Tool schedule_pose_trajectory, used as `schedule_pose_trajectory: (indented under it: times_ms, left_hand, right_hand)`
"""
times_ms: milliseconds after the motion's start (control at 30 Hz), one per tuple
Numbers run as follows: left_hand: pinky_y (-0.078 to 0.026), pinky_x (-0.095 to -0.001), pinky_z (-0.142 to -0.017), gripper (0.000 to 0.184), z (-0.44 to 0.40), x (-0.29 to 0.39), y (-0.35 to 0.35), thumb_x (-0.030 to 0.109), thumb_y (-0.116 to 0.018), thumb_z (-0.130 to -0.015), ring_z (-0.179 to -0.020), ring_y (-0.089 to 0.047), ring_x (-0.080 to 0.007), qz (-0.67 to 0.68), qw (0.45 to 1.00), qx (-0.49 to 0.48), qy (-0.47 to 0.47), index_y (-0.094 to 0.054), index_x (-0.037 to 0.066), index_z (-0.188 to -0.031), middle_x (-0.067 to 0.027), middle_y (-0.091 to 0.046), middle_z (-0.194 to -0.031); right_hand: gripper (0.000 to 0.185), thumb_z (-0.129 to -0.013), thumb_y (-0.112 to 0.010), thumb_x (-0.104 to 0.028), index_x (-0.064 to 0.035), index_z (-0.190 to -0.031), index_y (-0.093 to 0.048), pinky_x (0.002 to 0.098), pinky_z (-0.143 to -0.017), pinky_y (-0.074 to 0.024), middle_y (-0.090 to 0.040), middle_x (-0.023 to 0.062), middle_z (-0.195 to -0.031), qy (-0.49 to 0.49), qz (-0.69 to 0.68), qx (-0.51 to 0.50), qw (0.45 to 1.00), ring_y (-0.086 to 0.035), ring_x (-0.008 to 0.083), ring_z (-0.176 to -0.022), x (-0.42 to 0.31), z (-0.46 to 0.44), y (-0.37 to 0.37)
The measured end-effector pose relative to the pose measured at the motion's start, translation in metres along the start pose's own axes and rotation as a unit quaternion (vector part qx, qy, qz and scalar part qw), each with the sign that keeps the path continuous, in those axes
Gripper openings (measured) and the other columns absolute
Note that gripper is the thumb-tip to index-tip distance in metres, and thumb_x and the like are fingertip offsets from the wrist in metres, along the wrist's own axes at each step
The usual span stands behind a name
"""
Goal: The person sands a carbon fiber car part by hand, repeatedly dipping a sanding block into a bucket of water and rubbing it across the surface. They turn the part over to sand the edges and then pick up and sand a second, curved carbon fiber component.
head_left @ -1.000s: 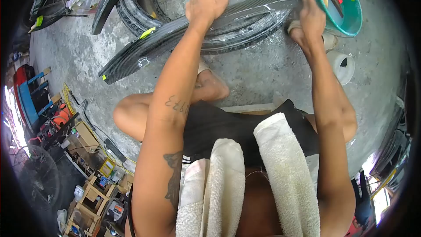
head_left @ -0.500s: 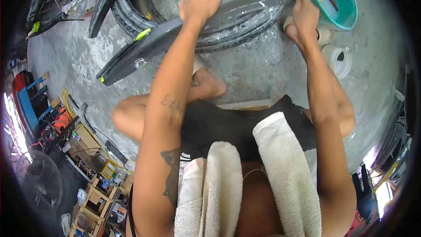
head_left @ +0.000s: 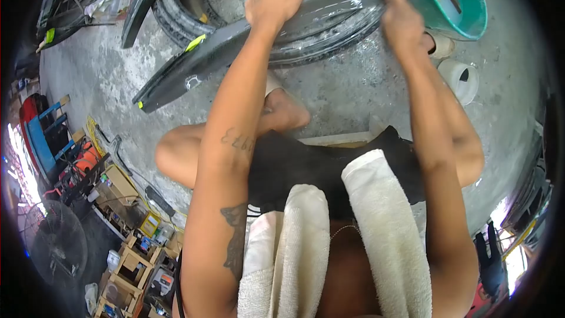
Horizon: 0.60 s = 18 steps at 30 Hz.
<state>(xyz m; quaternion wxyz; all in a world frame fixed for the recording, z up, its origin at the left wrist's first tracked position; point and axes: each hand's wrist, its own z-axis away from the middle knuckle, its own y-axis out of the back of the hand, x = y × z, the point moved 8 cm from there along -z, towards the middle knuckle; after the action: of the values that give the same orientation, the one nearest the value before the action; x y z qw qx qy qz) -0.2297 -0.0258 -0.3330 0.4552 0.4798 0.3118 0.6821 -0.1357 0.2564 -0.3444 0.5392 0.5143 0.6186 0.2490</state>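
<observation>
A white towel (head_left: pixel 385 218) is hanging at the bottom centre of the frame, its ends draping toward the black shorts (head_left: pixel 335 171). Beyond them, both arms are stretching toward the top of the frame. The left hand (head_left: pixel 272 6) is closing around the upper edge of a dark panel (head_left: pixel 332 0), its thumb pointing right, and it is holding about the same spot as half a second ago.

The right hand (head_left: pixel 403 23) is showing the clearest change: it is now blurring, and it is sitting farther left of the teal bucket (head_left: pixel 475 12), covering a foot that was partly showing earlier. Its fingertips are meeting the panel near the right end; how tightly they are curling, one cannot tell.

The panel is slanting from left of centre to the upper right, lying across a tire (head_left: pixel 176 23) much as before, a yellow tag (head_left: pixel 195 42) sticking to its upper edge. A white pot (head_left: pixel 452 85) is standing below the bucket. A second panel (head_left: pixel 138 12) is leaning in at the upper left, and a wheel (head_left: pixel 67 0) is resting beyond it.
</observation>
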Motion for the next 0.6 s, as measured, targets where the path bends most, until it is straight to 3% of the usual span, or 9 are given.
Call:
schedule_pose_trajectory:
  times_ms: [33, 100, 200, 300, 333, 367, 433, 533, 600]
  left_hand:
    - [-0.05, -0.0455, -0.098, 0.054, 0.0, 0.0, -0.001, 0.044, -0.049, -0.085, -0.111, -0.069, -0.0368, 0.0, 1.0, 0.0, 0.003, -0.077, 0.005, -0.109, -0.0216, -0.074, -0.113]
    - [-0.05, -0.0457, -0.099, 0.054, 0.0, -0.003, 0.0, 0.044, -0.05, -0.085, -0.111, -0.069, -0.0367, 0.003, 1.0, 0.003, 0.0, -0.077, 0.005, -0.109, -0.0219, -0.073, -0.114]
    - [-0.051, -0.0457, -0.098, 0.054, -0.005, 0.0, -0.001, 0.044, -0.049, -0.085, -0.11, -0.069, -0.0374, 0.012, 1.0, 0.015, -0.006, -0.077, 0.005, -0.109, -0.0224, -0.073, -0.113]
    - [-0.051, -0.0455, -0.096, 0.054, -0.001, -0.001, -0.001, 0.044, -0.049, -0.085, -0.109, -0.069, -0.0375, 0.007, 1.0, 0.007, -0.011, -0.077, 0.004, -0.108, -0.0231, -0.073, -0.112]
    - [-0.051, -0.0456, -0.096, 0.055, -0.003, 0.0, -0.001, 0.044, -0.049, -0.085, -0.109, -0.069, -0.0374, 0.003, 1.0, 0.001, -0.01, -0.077, 0.004, -0.108, -0.0232, -0.073, -0.113]
    - [-0.051, -0.0456, -0.096, 0.055, -0.003, -0.002, -0.004, 0.044, -0.049, -0.085, -0.109, -0.07, -0.0373, -0.001, 1.0, -0.006, -0.011, -0.077, 0.003, -0.108, -0.0234, -0.073, -0.113]
    - [-0.052, -0.0456, -0.096, 0.055, -0.002, -0.007, -0.008, 0.045, -0.05, -0.085, -0.109, -0.07, -0.0372, 0.001, 1.0, 0.001, -0.013, -0.077, 0.003, -0.108, -0.0234, -0.073, -0.113]
    - [-0.052, -0.0456, -0.096, 0.056, -0.009, 0.006, 0.001, 0.045, -0.05, -0.085, -0.109, -0.07, -0.0373, 0.011, 0.999, 0.008, -0.029, -0.076, 0.002, -0.108, -0.0235, -0.073, -0.113]
    - [-0.052, -0.0455, -0.096, 0.056, -0.002, -0.004, -0.007, 0.046, -0.05, -0.086, -0.108, -0.07, -0.0375, 0.005, 1.0, -0.012, -0.009, -0.076, 0.002, -0.108, -0.0235, -0.073, -0.113]
  right_hand:
    - [0.038, -0.103, -0.055, -0.03, -0.021, -0.14, -0.057, 0.0512, -0.07, -0.0574, -0.074, 0.0177, -0.102, -0.057, 0.05, -0.004, 0.997, -0.072, 0.0411, -0.08, 0.011, -0.016, 0.008]
    - [0.038, -0.103, -0.056, -0.031, -0.0171, -0.138, -0.058, 0.0528, -0.07, -0.0568, -0.074, 0.018, -0.097, -0.036, 0.033, 0.082, 0.995, -0.071, 0.0421, -0.079, 0.009, -0.016, 0.013]
    - [0.037, -0.1, -0.06, -0.025, -0.0161, -0.136, -0.06, 0.0528, -0.072, -0.0566, -0.075, 0.0178, -0.102, 0.058, -0.005, -0.023, 0.998, -0.072, 0.041, -0.084, -0.028, 0.025, -0.006]
    - [0.035, -0.1, -0.059, -0.023, -0.0169, -0.134, -0.061, 0.0515, -0.075, -0.0574, -0.073, 0.0176, -0.11, 0.039, 0.08, -0.067, 0.994, -0.073, 0.0403, -0.088, -0.001, 0.0, 0.012]
    - [0.032, -0.1, -0.058, -0.023, -0.02, -0.131, -0.064, 0.0508, -0.076, -0.0578, -0.074, 0.0163, -0.11, -0.074, 0.03, -0.039, 0.996, -0.072, 0.0409, -0.087, 0.012, -0.014, 0.024]
    - [0.031, -0.099, -0.056, -0.022, -0.0208, -0.129, -0.066, 0.0511, -0.074, -0.0578, -0.073, 0.0155, -0.112, -0.013, 0.005, 0.103, 0.995, -0.072, 0.0412, -0.086, 0.018, -0.027, 0.031]
    - [0.036, -0.098, -0.059, -0.019, -0.0218, -0.134, -0.064, 0.0495, -0.073, -0.0587, -0.073, 0.0149, -0.114, 0.034, 0.061, 0.116, 0.991, -0.072, 0.0406, -0.085, 0.008, -0.011, 0.016]
    - [0.048, -0.096, -0.065, -0.017, -0.0259, -0.142, -0.057, 0.0477, -0.071, -0.0594, -0.073, 0.0152, -0.115, 0.128, -0.041, 0.007, 0.991, -0.072, 0.0412, -0.08, -0.039, 0.024, 0.0]
    - [0.044, -0.098, -0.064, -0.023, -0.026, -0.141, -0.058, 0.0484, -0.072, -0.0591, -0.072, 0.0148, -0.116, 0.08, -0.008, -0.018, 0.997, -0.072, 0.0407, -0.081, -0.018, 0.022, -0.01]
